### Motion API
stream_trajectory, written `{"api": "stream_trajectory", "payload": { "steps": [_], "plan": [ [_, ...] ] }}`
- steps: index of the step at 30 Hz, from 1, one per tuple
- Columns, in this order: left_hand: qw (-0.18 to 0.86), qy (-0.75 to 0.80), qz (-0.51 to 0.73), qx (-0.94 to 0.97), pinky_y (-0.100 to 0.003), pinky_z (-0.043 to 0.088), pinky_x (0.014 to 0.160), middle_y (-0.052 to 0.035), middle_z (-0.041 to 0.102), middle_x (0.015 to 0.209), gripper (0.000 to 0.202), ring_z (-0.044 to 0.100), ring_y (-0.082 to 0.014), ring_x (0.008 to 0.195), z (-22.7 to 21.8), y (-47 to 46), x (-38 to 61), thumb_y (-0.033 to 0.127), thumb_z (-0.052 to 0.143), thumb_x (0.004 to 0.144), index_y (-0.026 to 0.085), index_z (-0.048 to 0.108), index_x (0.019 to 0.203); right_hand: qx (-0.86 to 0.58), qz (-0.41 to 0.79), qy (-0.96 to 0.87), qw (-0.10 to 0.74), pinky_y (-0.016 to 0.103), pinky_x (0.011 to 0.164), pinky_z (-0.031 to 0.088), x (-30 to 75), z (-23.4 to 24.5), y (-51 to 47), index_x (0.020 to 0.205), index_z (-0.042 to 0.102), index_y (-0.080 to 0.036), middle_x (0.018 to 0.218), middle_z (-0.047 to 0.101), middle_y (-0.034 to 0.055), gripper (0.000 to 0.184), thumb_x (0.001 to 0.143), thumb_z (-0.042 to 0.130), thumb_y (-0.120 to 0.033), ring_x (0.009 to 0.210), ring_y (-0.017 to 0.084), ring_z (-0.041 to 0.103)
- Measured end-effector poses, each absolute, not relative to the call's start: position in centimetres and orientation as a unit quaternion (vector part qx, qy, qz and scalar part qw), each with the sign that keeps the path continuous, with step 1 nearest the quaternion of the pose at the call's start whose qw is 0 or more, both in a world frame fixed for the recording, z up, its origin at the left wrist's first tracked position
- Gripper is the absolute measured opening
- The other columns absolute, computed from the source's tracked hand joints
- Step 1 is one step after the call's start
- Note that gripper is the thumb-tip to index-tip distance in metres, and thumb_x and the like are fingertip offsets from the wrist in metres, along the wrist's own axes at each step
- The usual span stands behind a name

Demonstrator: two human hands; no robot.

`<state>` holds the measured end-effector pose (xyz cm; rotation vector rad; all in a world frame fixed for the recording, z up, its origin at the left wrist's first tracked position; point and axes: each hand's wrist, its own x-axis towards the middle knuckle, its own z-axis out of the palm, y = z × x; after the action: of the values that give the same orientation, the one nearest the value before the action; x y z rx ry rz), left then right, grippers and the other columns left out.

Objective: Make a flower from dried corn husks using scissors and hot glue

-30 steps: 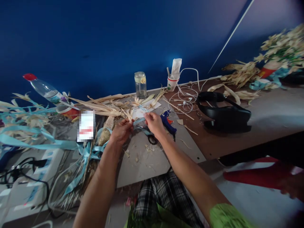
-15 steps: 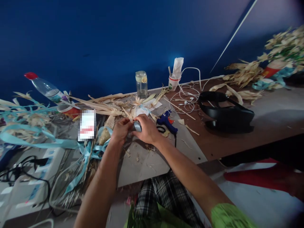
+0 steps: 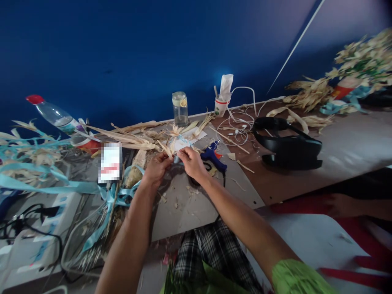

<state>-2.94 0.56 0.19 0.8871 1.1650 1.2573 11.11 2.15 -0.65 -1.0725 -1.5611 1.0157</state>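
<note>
My left hand [image 3: 158, 166] is closed in a pinch on what looks like a strip of corn husk [image 3: 166, 148]. Close beside it, my right hand [image 3: 192, 162] has its thumb and fingers pressed together; what lies in them is too small to name. A small pale-blue bit [image 3: 176, 159] shows between the two hands. Just beyond the fingertips lies a husk flower [image 3: 176, 131] with thin blue ribbon. A blue glue gun [image 3: 214, 157] rests right of my right hand, and a black ring-shaped handle [image 3: 208, 166] shows beside the hand.
Dry husks [image 3: 131, 139], a phone [image 3: 110, 163], blue ribbon [image 3: 61, 185] and a power strip [image 3: 45, 232] crowd the left. Behind stand a clear bottle [image 3: 180, 112] and paper cup [image 3: 221, 107]. At right are tangled earphones [image 3: 237, 130], a black headset [image 3: 288, 145] and another person's arm [image 3: 352, 205].
The grey-blue piece between my hands shows less now. My right hand has turned, its fingers more closely pinched. The view has shifted slightly, and another person's arm has come in at right.
</note>
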Motion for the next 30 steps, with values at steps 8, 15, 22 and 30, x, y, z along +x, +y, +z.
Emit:
{"api": "stream_trajectory", "payload": {
  "steps": [8,15,22,30],
  "plan": [
    [0.589,0.49,0.542,0.343,-0.022,0.032,0.049,0.0038,0.051,0.053,0.027,0.045,-0.0071,0.049,0.52,0.38,-3.07,0.022,0.082,0.054,0.014,0.056,0.06,-0.407,0.464,-0.613,0.493,0.024,0.056,0.034,10.79,-0.79,1.88,0.071,0.051,-0.019,0.057,0.046,-0.0043,0.023,0.083,0.05,-0.039,0.052,0.01,0.04],
    [0.642,0.457,0.529,0.316,-0.02,0.036,0.05,0.0028,0.054,0.057,0.029,0.043,-0.0051,0.047,0.32,0.45,-3.36,0.022,0.083,0.054,0.013,0.059,0.067,-0.398,0.465,-0.627,0.482,0.024,0.059,0.033,10.82,-0.74,1.96,0.072,0.051,-0.019,0.06,0.045,-0.0033,0.026,0.083,0.05,-0.042,0.061,0.012,0.042],
    [0.648,0.432,0.547,0.308,-0.022,0.037,0.051,0.002,0.052,0.055,0.023,0.045,-0.007,0.049,0.1,0.6,-2.92,0.021,0.079,0.058,0.014,0.057,0.061,-0.379,0.474,-0.635,0.479,0.024,0.06,0.034,10.84,-0.52,1.78,0.07,0.051,-0.019,0.062,0.045,-0.003,0.027,0.082,0.05,-0.043,0.062,0.011,0.042],
    [0.62,0.465,0.551,0.31,-0.021,0.035,0.05,0.0037,0.044,0.045,0.026,0.04,-0.0063,0.046,0.26,0.74,-2.89,0.018,0.077,0.056,0.015,0.052,0.049,-0.379,0.455,-0.654,0.471,0.024,0.063,0.035,10.94,-0.78,2.01,0.07,0.052,-0.018,0.063,0.048,-0.0026,0.029,0.083,0.049,-0.044,0.064,0.012,0.044]
  ]
}}
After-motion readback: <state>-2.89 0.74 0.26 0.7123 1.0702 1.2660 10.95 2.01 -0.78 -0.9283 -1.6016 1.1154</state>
